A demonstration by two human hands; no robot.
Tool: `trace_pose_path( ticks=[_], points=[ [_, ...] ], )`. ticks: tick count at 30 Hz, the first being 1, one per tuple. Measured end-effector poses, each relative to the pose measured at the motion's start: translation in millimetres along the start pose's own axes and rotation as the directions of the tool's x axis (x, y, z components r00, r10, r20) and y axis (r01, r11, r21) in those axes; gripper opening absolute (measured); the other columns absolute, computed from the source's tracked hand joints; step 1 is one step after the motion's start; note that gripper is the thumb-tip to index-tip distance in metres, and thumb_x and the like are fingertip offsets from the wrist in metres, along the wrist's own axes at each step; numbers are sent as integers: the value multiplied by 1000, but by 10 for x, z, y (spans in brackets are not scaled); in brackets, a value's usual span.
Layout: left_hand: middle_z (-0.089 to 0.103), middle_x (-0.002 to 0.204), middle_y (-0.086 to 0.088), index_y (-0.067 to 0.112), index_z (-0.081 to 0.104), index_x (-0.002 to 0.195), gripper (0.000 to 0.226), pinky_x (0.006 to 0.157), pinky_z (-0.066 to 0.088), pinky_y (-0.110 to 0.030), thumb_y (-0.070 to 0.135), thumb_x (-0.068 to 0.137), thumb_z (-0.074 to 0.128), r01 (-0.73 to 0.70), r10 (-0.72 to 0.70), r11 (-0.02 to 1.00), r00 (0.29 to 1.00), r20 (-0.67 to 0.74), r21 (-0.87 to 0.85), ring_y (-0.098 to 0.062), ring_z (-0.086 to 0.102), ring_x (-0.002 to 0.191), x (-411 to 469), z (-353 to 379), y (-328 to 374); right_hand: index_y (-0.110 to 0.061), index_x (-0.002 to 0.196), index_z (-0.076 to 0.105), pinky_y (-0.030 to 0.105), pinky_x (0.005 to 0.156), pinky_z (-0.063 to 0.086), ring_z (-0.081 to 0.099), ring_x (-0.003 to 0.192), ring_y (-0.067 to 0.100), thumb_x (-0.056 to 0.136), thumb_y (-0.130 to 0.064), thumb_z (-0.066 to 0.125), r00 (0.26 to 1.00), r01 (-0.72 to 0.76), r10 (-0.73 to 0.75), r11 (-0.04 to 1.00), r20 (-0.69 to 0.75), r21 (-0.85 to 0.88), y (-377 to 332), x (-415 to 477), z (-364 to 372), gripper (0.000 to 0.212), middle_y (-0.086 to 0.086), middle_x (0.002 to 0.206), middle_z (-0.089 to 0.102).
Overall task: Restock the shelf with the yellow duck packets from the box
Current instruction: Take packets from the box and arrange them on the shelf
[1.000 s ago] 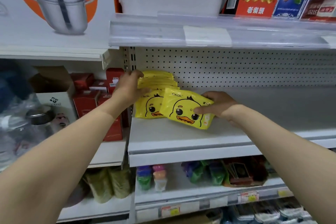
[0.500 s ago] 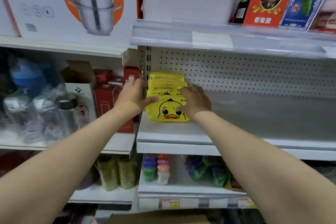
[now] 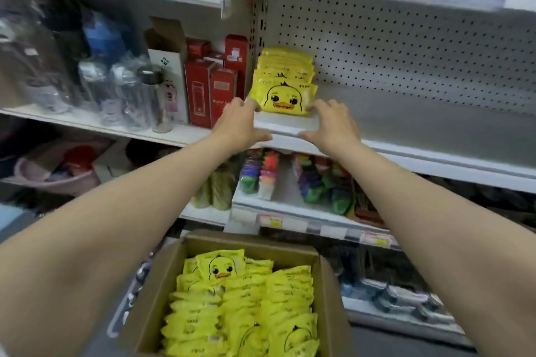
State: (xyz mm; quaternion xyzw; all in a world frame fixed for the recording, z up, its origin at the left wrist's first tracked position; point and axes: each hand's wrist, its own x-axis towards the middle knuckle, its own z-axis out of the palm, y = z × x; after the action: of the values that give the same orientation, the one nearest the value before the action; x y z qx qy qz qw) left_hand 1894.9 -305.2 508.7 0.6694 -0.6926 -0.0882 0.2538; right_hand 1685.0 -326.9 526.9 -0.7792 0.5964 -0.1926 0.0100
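A row of yellow duck packets (image 3: 285, 87) stands upright at the left end of the white shelf (image 3: 406, 124), against the pegboard. My left hand (image 3: 239, 124) and my right hand (image 3: 330, 124) hover at the shelf's front edge just below the front packet. Their fingers are relaxed and spread and hold nothing. The left fingertips are near the packet's lower left corner, the right fingertips near its lower right corner. Below, an open cardboard box (image 3: 330, 284) holds several more duck packets (image 3: 243, 307).
Red boxes (image 3: 213, 93) and wrapped bottles (image 3: 121, 93) fill the shelf to the left. Colourful items (image 3: 307, 180) sit on the shelf underneath. The white shelf stretches bare to the right of the packets. A shelf with boxes hangs overhead.
Both hands placed a packet at the front of the row, let go, and drew back to the shelf edge. My view tilted down, bringing the box into sight.
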Motion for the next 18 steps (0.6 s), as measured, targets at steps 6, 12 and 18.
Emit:
trace_pose_path(
  ticks=[6, 12, 18],
  points=[
    [45, 127, -13, 17, 50, 128, 72, 101, 43, -45, 50, 71, 80, 120, -128, 991, 979, 158, 57, -34, 45, 118, -738, 548, -245, -26, 131, 52, 39, 94, 41, 39, 129, 27, 82, -42, 76, 987, 54, -63, 996, 146, 67, 46, -625, 421, 57, 5, 134, 51],
    [43, 133, -14, 20, 46, 136, 76, 104, 40, -43, 50, 74, 78, 204, -235, 970, 922, 308, 130, -34, 43, 123, -1295, 1021, -596, -26, 130, 54, 38, 96, 41, 42, 126, 25, 80, -42, 77, 938, 24, -46, 997, 343, 68, 125, -1119, 1048, 57, 3, 130, 52],
    [41, 136, -12, 20, 44, 139, 76, 105, 38, -43, 47, 77, 78, 268, -306, 952, 819, 486, 147, -33, 40, 129, -1663, 1593, -951, -27, 125, 59, 38, 100, 43, 45, 127, 25, 77, -44, 80, 825, -45, 12, 998, 565, 45, 324, -1629, 1749, 55, 3, 128, 55]
  ],
)
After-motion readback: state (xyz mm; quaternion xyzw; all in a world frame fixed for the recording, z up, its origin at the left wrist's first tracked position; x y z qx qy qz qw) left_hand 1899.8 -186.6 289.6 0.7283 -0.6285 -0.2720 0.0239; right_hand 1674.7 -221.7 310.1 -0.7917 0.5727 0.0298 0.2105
